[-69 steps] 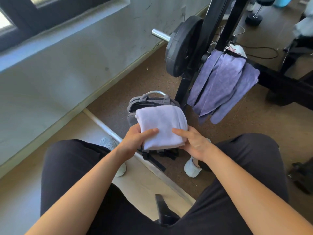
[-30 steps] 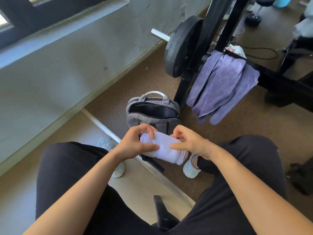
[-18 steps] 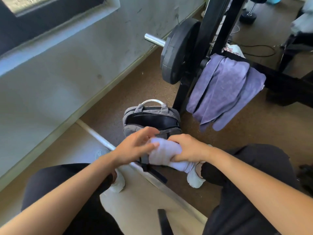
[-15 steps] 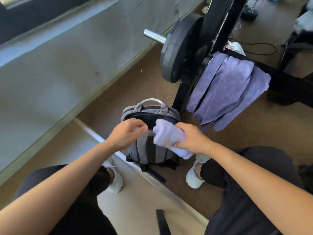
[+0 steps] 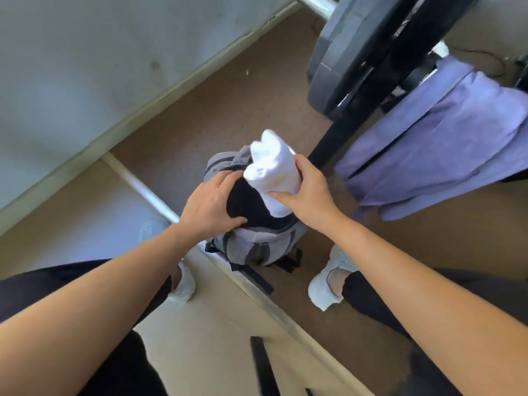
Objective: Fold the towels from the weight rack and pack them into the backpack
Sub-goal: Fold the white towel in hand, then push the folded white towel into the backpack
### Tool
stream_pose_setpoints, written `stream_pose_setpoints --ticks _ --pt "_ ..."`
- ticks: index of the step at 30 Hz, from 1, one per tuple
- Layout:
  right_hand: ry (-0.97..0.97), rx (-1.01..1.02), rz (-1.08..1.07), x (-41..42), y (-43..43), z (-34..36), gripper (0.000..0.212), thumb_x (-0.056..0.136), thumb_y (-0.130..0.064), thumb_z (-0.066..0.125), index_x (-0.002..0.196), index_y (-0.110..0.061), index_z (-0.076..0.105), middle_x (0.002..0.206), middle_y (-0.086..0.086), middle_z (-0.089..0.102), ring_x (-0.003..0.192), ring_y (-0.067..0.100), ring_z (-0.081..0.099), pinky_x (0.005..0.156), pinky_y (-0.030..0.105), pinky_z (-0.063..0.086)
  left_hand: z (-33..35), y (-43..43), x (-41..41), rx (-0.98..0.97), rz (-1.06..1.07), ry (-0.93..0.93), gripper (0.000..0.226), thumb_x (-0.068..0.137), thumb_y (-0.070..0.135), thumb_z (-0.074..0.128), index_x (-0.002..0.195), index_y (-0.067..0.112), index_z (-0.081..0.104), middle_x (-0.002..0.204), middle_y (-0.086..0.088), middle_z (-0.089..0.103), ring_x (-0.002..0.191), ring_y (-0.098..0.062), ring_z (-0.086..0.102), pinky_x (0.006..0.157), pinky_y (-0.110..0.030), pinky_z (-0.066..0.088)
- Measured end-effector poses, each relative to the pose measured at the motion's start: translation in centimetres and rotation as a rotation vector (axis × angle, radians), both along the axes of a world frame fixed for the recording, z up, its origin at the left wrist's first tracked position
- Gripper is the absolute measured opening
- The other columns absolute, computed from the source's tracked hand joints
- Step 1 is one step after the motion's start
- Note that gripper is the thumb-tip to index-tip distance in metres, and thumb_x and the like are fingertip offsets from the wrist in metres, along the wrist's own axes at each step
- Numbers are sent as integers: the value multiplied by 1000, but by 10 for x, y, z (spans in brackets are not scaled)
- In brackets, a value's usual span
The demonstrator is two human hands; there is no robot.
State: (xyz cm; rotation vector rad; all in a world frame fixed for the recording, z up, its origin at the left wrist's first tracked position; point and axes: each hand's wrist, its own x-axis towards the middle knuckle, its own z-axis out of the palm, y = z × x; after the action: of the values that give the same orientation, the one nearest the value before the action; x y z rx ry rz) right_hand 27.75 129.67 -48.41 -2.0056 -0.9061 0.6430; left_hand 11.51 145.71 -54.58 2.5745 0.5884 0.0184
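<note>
Towel (image 5: 271, 172), white and rolled into a compact cylinder, is clamped in the right hand (image 5: 308, 195), with its lower end already entered into the dark mouth of the backpack (image 5: 254, 247) and its upper end still projecting above the rim. A second earlier the roll was being tightened between both hands, in front of the bag and short of it; half a second ago it had been passed to the right hand alone and brought to the opening. The left hand (image 5: 211, 207) has been moved onto the near left edge of the opening, where it is laid flat with fingers spread, pressing the rim outward; it is not closed on anything. The hands are thus held apart, one on each side of the mouth.

Folding of this towel is judged complete, and insertion is judged to be under way. The grey backpack is stood upright on the brown floor between the white shoes (image 5: 328, 281), at the foot of the weight rack (image 5: 368, 90).

One purple towel (image 5: 434, 138) is still draped over the rack bar to the right, so the task is judged to be roughly half finished.

No brand, label or writing can be read on the bag, the towels or the rack
</note>
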Motion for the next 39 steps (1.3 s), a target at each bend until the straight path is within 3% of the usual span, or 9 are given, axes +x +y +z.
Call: stream_pose_setpoints --ticks 2,6,11,16,21,25,30,36,39 --pt "33 -61 73 -10 -4 -19 43 80 -24 85 114 -22 59 102 -13 64 94 -6 60 75 10 51 -1 -1 -7 -27 -4 -9 114 64 50 89 157 20 30 155 -3 46 135 -28 50 98 -45 48" --pt "18 -349 121 -15 -33 -63 28 78 -20 78 100 -18 60 91 -1 67 83 17 64 73 46 54 -10 -11 -22 -21 -65 -37 127 61 58 88 160 9 25 160 -9 40 142 -30 44 101 -46 49" --pt "-129 -675 248 -19 -39 -91 29 79 -19 72 103 -15 57 98 7 66 92 35 63 66 38 48 -17 -30 -25 70 -179 32 138 55 69 83 162 9 20 164 -17 28 148 -34 36 113 -45 42" --pt "-263 -942 444 -30 -10 -123 47 86 -18 71 128 -16 53 133 11 59 121 35 59 89 41 47 -14 -41 -28 153 -278 129 143 53 78 74 164 15 10 166 -23 18 152 -38 25 115 -46 34" --pt "-359 -941 532 -30 23 -167 64 90 -18 66 149 -23 41 150 10 50 139 31 46 112 44 33 -14 -41 -34 154 -276 153 153 49 78 77 164 14 1 168 -20 12 154 -35 18 119 -44 27" --pt "-375 -978 555 -31 19 -197 68 95 -23 59 156 -26 29 159 6 38 147 28 33 117 45 23 -17 -34 -33 91 -238 152 153 51 78 79 164 16 -3 171 -15 6 157 -31 10 121 -43 22" --pt "-117 -1082 676 -26 2 -206 90 93 -44 61 161 -28 4 169 2 6 154 33 11 120 52 20 -16 -34 -30 62 -224 151 152 53 76 81 165 17 -4 171 -15 4 158 -32 7 122 -46 21" --pt "-62 -840 500 -24 2 -171 73 88 -28 69 153 -22 37 155 11 43 140 34 44 112 44 40 -15 -37 -28 82 -213 151 152 49 75 83 165 21 0 169 -19 8 156 -35 12 120 -47 25" --pt "-79 -705 429 -21 -4 -138 61 88 -25 68 146 -23 48 144 10 53 131 33 52 107 42 45 -13 -35 -26 83 -206 147 148 51 75 82 165 23 4 168 -20 10 155 -38 14 120 -48 26"
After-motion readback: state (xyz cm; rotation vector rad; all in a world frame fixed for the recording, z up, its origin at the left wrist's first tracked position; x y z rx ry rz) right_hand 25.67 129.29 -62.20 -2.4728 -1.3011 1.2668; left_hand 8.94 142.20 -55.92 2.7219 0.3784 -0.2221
